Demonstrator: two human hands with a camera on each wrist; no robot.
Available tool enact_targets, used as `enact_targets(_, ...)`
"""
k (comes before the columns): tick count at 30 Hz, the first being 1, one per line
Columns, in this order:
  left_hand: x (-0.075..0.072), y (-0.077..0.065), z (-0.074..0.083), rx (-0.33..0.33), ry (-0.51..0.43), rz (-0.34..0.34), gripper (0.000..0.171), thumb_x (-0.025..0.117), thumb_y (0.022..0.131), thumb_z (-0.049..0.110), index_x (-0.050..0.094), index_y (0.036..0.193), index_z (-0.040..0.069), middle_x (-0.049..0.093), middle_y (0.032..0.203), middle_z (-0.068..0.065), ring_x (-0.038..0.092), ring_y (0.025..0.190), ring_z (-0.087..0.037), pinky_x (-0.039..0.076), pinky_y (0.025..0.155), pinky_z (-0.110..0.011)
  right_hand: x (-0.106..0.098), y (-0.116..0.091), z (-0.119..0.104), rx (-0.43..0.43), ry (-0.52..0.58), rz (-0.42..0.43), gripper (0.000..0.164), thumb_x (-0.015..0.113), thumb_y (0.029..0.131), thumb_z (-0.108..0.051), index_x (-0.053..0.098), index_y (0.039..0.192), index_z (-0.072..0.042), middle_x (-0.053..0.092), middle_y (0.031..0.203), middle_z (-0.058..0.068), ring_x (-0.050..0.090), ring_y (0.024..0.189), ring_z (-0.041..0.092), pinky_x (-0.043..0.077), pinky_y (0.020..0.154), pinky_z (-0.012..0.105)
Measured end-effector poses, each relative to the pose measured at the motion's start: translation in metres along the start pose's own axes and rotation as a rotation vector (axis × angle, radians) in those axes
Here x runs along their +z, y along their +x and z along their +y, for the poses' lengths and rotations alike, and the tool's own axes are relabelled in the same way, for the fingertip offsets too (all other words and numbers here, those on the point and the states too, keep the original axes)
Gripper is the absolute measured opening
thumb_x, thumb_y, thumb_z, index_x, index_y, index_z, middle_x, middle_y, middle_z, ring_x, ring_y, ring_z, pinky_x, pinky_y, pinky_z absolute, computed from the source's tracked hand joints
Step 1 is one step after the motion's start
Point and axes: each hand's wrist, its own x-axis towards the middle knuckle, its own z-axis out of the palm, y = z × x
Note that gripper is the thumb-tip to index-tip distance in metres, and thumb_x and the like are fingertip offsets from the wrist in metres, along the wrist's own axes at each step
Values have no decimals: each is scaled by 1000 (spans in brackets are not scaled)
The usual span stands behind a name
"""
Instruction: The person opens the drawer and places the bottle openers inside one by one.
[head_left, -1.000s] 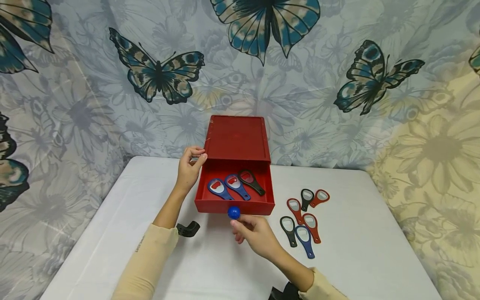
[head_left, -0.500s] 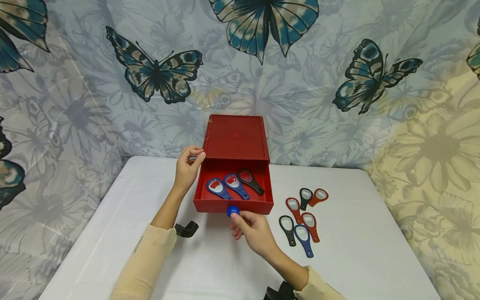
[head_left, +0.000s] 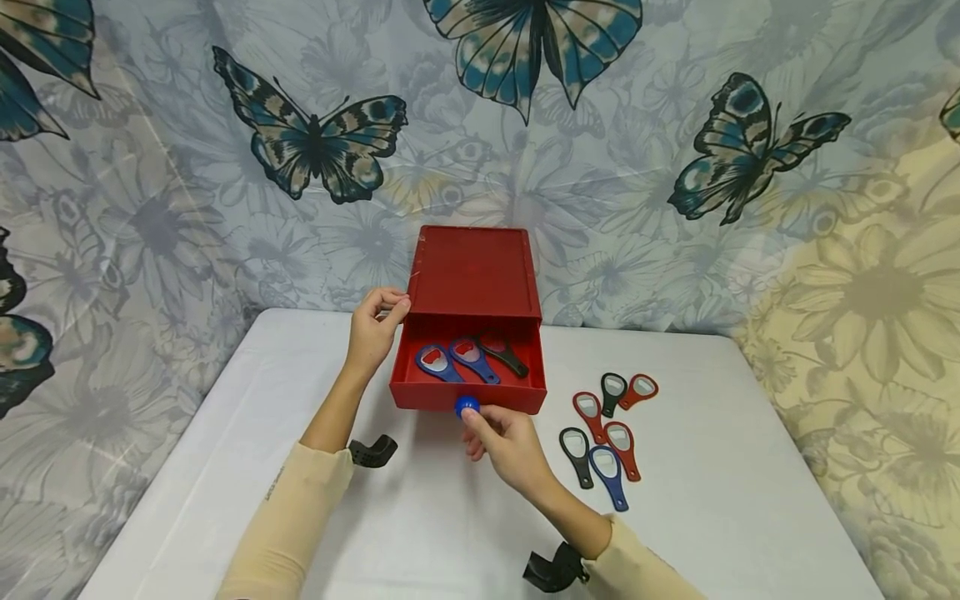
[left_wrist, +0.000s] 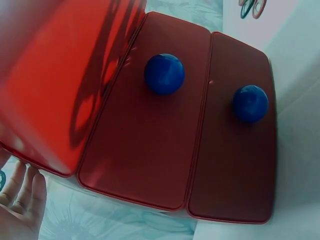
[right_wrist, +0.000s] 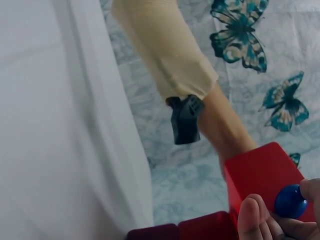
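Note:
A red drawer cabinet [head_left: 474, 271] stands at the back of the table, its top drawer [head_left: 420, 396] pulled out. Inside lie two blue bottle openers, one at the left [head_left: 437, 362] and one in the middle [head_left: 474, 360], and a black bottle opener [head_left: 504, 357]. With thumb and fingers my right hand [head_left: 513, 450] pinches the blue round knob [head_left: 467, 406] on the drawer front. My left hand [head_left: 371, 333] touches the cabinet's upper left edge; in the left wrist view its fingers [left_wrist: 27, 192] look fairly straight against the side.
Several bottle openers lie on the white table right of the cabinet: red [head_left: 621, 450], black [head_left: 575, 457] and blue [head_left: 608, 477]. Two lower drawers with blue knobs [left_wrist: 164, 74] are closed. A butterfly-print cloth [head_left: 585, 208] hangs close behind the cabinet.
The top drawer has slid slightly inward, with my right hand following on its knob. The bottle openers inside moved back with it. My left hand stays at the cabinet's edge.

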Motion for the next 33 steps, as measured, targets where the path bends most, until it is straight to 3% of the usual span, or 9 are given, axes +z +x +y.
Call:
enact_targets(2,0,1,0,-19,-2,-6,16,58,94,0,59,95,-15,57,114,-25,58,83,5,52,74,-11,-1,4,0,17,-1,9,30,62,96,-21,69,89,7,67,77,27,62,56,10,57,57,26)
enact_targets(9,-9,13,-34,-45,-3,-7,19,61,94,8,61,95,-10,60,109,-8,59,84,0,51,75,-15,0,17,-2,55,3,16,32,62,96,-24,69,89,7,68,77,26,62,56,12,57,57,25)
enact_targets(15,-8,13,-33,-60,6,-25,20,60,94,10,61,97,-10,60,112,-12,58,85,-2,50,77,-19,-6,41,1,85,53,54,37,62,97,-25,68,92,11,68,78,24,62,58,14,57,58,24)
enact_targets(25,-6,12,-33,-67,0,-24,18,61,94,9,61,97,-8,60,111,-9,58,85,-2,49,76,-18,-17,84,2,120,21,78,40,59,98,-30,68,94,9,68,81,24,63,59,14,58,60,26)
enact_targets(33,-5,14,-29,-84,8,-29,19,60,95,10,60,100,-9,60,112,-7,58,87,-1,50,79,-18,-16,91,0,127,-64,104,38,55,100,-32,69,96,4,70,86,19,65,68,16,58,66,26)
